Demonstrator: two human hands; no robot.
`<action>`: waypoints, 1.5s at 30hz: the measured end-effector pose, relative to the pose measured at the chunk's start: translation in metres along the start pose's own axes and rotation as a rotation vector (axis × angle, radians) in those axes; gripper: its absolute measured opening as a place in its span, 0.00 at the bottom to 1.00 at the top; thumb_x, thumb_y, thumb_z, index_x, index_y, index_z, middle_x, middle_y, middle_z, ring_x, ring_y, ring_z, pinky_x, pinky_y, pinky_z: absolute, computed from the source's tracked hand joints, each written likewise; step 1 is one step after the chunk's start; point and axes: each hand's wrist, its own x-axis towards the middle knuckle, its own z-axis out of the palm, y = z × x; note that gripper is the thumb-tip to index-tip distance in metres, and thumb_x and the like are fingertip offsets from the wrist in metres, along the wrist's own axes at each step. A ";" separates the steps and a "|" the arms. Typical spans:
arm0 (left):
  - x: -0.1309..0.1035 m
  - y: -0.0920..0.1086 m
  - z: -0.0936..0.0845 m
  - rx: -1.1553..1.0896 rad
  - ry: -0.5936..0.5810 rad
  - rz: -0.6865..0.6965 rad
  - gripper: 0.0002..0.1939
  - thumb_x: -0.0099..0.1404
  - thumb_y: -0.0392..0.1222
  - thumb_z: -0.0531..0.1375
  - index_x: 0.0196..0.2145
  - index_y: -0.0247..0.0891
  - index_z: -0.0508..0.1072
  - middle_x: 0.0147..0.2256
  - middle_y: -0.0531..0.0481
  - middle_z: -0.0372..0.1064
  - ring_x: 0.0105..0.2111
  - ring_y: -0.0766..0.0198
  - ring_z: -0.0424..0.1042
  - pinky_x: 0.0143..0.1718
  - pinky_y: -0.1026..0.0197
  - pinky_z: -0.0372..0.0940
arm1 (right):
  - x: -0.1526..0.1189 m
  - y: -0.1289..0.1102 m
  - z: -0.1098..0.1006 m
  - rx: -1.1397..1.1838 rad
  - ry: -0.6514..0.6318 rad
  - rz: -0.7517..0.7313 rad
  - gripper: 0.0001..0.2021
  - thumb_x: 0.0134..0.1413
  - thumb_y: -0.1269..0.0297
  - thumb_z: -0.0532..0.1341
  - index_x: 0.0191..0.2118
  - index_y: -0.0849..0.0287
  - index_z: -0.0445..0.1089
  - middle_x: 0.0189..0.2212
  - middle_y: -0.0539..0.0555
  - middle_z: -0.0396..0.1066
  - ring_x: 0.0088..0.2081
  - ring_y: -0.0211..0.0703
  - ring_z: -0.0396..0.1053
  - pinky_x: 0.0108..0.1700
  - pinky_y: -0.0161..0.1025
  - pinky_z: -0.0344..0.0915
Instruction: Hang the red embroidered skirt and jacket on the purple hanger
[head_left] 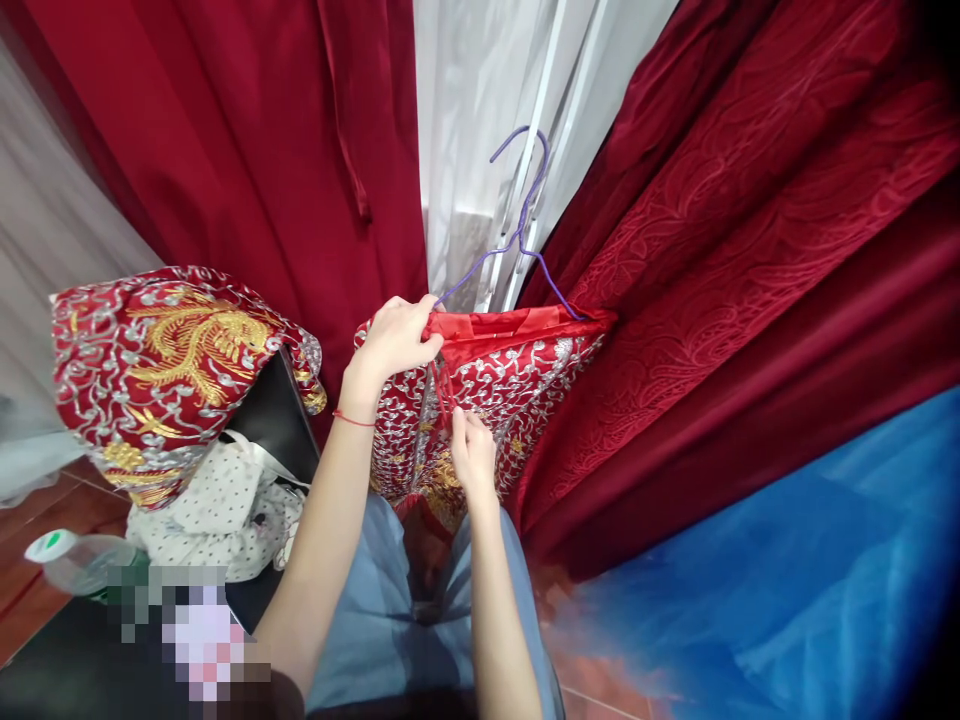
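A red garment with silver and gold embroidery hangs from a purple wire hanger in front of my knees. My left hand grips the upper left corner of its waistband, beside the hanger's left end. Lower and to the right, my right hand is closed on thin red cords that run down the garment's front. The fingertips of my right hand meet at the cords. The hanger's hook points up and left.
An embroidered red cloth drapes over a black chair at left, above a dotted white bag. Nearby lies a clear bottle. Red curtains hang behind; blue fabric spreads at right.
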 end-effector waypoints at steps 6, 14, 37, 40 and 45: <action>-0.002 0.002 0.001 -0.025 0.009 0.006 0.22 0.61 0.40 0.56 0.53 0.35 0.69 0.34 0.46 0.75 0.41 0.50 0.72 0.53 0.50 0.63 | -0.001 0.020 0.007 -0.144 0.070 0.305 0.20 0.62 0.45 0.55 0.32 0.51 0.78 0.22 0.51 0.69 0.25 0.44 0.66 0.31 0.39 0.60; -0.001 -0.002 0.000 -0.056 -0.010 0.032 0.27 0.55 0.36 0.57 0.54 0.34 0.68 0.35 0.45 0.75 0.41 0.49 0.71 0.54 0.49 0.62 | -0.006 0.037 0.000 -0.231 -0.043 0.147 0.12 0.40 0.61 0.72 0.35 0.52 0.76 0.29 0.49 0.68 0.25 0.38 0.67 0.32 0.38 0.65; -0.008 0.000 -0.008 -0.141 -0.037 -0.011 0.36 0.62 0.54 0.62 0.62 0.33 0.63 0.44 0.40 0.75 0.48 0.48 0.69 0.52 0.51 0.63 | 0.075 -0.083 0.010 0.269 0.277 0.034 0.07 0.54 0.65 0.59 0.26 0.54 0.61 0.23 0.48 0.70 0.26 0.40 0.64 0.34 0.37 0.62; -0.006 0.000 -0.003 -0.139 0.007 -0.005 0.28 0.67 0.54 0.59 0.59 0.35 0.66 0.39 0.43 0.76 0.44 0.51 0.71 0.52 0.51 0.62 | 0.078 -0.081 0.011 0.298 0.243 0.010 0.06 0.55 0.63 0.58 0.28 0.55 0.63 0.21 0.46 0.67 0.25 0.38 0.63 0.34 0.35 0.61; -0.003 0.004 0.002 -0.097 0.054 -0.038 0.18 0.73 0.50 0.52 0.52 0.37 0.69 0.35 0.46 0.76 0.38 0.54 0.71 0.50 0.53 0.62 | 0.078 -0.079 0.014 0.362 0.219 -0.015 0.09 0.59 0.57 0.58 0.32 0.57 0.65 0.23 0.46 0.69 0.25 0.36 0.65 0.34 0.34 0.62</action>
